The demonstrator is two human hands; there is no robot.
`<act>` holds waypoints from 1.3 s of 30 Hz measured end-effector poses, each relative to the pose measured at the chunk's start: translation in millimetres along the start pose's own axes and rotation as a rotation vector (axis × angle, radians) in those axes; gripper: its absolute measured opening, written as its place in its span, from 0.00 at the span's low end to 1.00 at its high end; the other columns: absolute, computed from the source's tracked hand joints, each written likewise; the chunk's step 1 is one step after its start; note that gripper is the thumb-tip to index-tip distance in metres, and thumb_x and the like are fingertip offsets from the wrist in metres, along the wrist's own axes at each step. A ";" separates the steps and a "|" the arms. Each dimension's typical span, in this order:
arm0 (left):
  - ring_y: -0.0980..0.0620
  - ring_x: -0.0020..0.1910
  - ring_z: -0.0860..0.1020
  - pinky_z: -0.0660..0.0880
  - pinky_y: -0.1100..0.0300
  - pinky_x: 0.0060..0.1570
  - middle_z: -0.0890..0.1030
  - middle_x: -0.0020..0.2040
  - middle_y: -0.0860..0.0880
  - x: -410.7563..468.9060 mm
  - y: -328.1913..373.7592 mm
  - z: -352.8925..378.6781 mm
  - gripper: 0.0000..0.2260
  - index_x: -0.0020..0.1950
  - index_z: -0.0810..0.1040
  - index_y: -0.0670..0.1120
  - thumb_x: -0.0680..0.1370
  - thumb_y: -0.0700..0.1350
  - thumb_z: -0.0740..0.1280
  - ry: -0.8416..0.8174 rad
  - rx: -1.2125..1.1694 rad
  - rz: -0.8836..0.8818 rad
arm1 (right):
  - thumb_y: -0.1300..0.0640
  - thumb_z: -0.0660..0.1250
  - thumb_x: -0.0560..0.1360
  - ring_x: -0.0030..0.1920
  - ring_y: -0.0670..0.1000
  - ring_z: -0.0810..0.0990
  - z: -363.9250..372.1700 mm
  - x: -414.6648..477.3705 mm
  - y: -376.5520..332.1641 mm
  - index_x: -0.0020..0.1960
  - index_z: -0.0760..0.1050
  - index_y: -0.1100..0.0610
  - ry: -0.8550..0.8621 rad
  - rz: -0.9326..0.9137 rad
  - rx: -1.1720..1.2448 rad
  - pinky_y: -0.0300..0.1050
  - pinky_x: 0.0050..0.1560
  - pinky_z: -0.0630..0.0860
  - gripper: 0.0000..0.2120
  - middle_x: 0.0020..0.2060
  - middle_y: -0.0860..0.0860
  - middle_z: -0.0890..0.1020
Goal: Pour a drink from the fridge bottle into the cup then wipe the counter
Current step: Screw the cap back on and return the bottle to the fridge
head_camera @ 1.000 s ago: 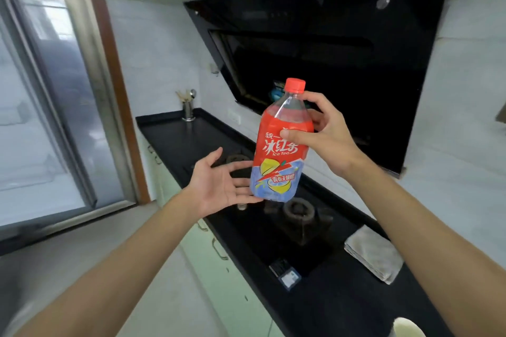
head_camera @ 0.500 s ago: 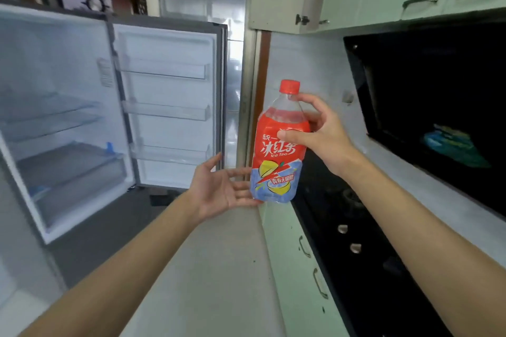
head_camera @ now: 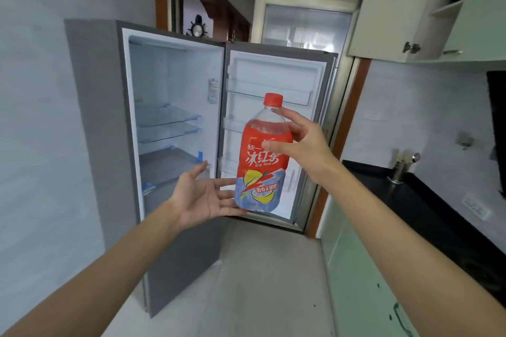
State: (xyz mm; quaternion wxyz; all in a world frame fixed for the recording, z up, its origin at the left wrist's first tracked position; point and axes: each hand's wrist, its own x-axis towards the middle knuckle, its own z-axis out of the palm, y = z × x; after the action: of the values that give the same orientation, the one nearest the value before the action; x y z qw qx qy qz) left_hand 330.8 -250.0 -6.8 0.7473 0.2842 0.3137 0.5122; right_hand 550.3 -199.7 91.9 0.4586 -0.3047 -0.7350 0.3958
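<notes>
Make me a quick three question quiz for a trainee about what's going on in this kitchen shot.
1. True or false: the red cap is on the ice tea bottle.
2. Which of the hands grips the bottle? A) left hand B) right hand
3. Fill in: the fridge door is ____.

Key:
1. True.
2. B; the left hand is open, palm up, at the bottle's base.
3. Open.
</notes>
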 end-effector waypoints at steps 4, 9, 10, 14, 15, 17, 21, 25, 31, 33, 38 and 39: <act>0.26 0.65 0.74 0.69 0.31 0.65 0.75 0.67 0.29 -3.3 31.7 -44.4 0.36 0.72 0.66 0.36 0.80 0.66 0.53 0.006 -0.032 0.030 | 0.59 0.80 0.65 0.53 0.50 0.84 43.2 37.8 5.3 0.67 0.74 0.46 -0.042 -0.015 0.020 0.45 0.49 0.83 0.32 0.52 0.49 0.85; 0.27 0.64 0.76 0.71 0.29 0.60 0.76 0.66 0.30 -2.3 58.7 -85.1 0.35 0.73 0.66 0.38 0.80 0.66 0.52 0.031 -0.063 0.067 | 0.55 0.80 0.62 0.53 0.52 0.84 83.1 77.4 16.6 0.67 0.74 0.48 -0.082 -0.038 0.051 0.49 0.51 0.83 0.35 0.52 0.52 0.85; 0.28 0.64 0.76 0.72 0.29 0.59 0.76 0.66 0.30 -0.5 63.6 -91.8 0.35 0.73 0.66 0.38 0.80 0.66 0.52 0.039 -0.065 0.073 | 0.55 0.80 0.61 0.53 0.52 0.84 88.9 85.1 19.0 0.67 0.74 0.48 -0.091 -0.040 0.057 0.49 0.51 0.83 0.36 0.52 0.52 0.85; 0.27 0.64 0.76 0.69 0.30 0.64 0.77 0.66 0.31 10.0 81.3 -113.5 0.34 0.69 0.69 0.39 0.79 0.67 0.52 0.082 -0.084 0.104 | 0.56 0.80 0.62 0.53 0.52 0.84 107.3 113.9 32.0 0.65 0.75 0.46 -0.129 -0.046 0.064 0.47 0.49 0.83 0.32 0.52 0.50 0.85; 0.27 0.64 0.76 0.68 0.31 0.67 0.77 0.65 0.31 13.5 84.1 -118.1 0.34 0.68 0.70 0.39 0.79 0.67 0.53 0.096 -0.090 0.113 | 0.58 0.80 0.64 0.52 0.51 0.84 110.3 120.8 36.2 0.64 0.75 0.46 -0.137 -0.045 0.066 0.46 0.48 0.83 0.31 0.52 0.50 0.85; 0.27 0.64 0.76 0.67 0.31 0.67 0.77 0.65 0.31 21.2 88.3 -126.6 0.34 0.67 0.71 0.38 0.79 0.67 0.53 0.115 -0.101 0.131 | 0.59 0.79 0.66 0.52 0.51 0.84 114.7 134.4 45.8 0.63 0.75 0.44 -0.151 -0.048 0.082 0.44 0.46 0.83 0.29 0.52 0.49 0.85; 0.27 0.64 0.75 0.70 0.30 0.64 0.75 0.67 0.31 42.9 96.6 -141.2 0.35 0.72 0.68 0.38 0.79 0.66 0.54 0.134 -0.107 0.157 | 0.57 0.80 0.64 0.52 0.50 0.85 116.0 163.3 67.5 0.62 0.74 0.42 -0.181 -0.050 0.110 0.41 0.44 0.82 0.29 0.52 0.49 0.85; 0.26 0.64 0.75 0.72 0.29 0.60 0.74 0.68 0.30 74.6 105.6 -145.2 0.36 0.73 0.68 0.37 0.79 0.65 0.55 0.153 -0.115 0.181 | 0.58 0.80 0.62 0.50 0.49 0.85 106.6 198.7 91.2 0.62 0.75 0.45 -0.224 -0.076 0.151 0.42 0.44 0.82 0.31 0.50 0.50 0.85; 0.26 0.65 0.74 0.65 0.30 0.68 0.75 0.67 0.30 129.3 123.3 -138.8 0.36 0.71 0.69 0.37 0.78 0.66 0.55 0.209 -0.111 0.246 | 0.53 0.80 0.59 0.52 0.50 0.85 85.0 259.6 120.6 0.63 0.75 0.45 -0.290 -0.111 0.167 0.47 0.50 0.83 0.34 0.52 0.50 0.85; 0.27 0.65 0.75 0.67 0.30 0.66 0.75 0.67 0.30 146.7 127.9 -136.3 0.36 0.70 0.69 0.37 0.78 0.66 0.55 0.233 -0.107 0.268 | 0.53 0.80 0.59 0.52 0.50 0.85 78.4 279.0 130.1 0.63 0.75 0.45 -0.310 -0.115 0.172 0.48 0.50 0.83 0.34 0.52 0.49 0.85; 0.27 0.64 0.75 0.68 0.30 0.65 0.76 0.66 0.30 180.6 134.8 -136.5 0.36 0.69 0.71 0.37 0.78 0.66 0.55 0.285 -0.105 0.292 | 0.51 0.81 0.59 0.53 0.52 0.85 68.3 316.5 155.7 0.64 0.75 0.45 -0.357 -0.114 0.189 0.51 0.52 0.83 0.34 0.54 0.50 0.85; 0.27 0.64 0.75 0.67 0.30 0.65 0.75 0.67 0.30 186.1 135.9 -138.8 0.36 0.70 0.70 0.37 0.78 0.67 0.55 0.292 -0.108 0.289 | 0.51 0.81 0.59 0.53 0.52 0.85 67.6 321.7 161.5 0.64 0.75 0.45 -0.364 -0.113 0.194 0.52 0.53 0.83 0.35 0.54 0.50 0.85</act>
State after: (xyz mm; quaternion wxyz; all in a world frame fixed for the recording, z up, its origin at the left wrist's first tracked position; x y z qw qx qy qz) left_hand 197.3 -17.3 -27.5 0.6268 0.2087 0.3466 0.6658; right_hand 375.5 121.7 74.1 0.3668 -0.1410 -0.7802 0.4867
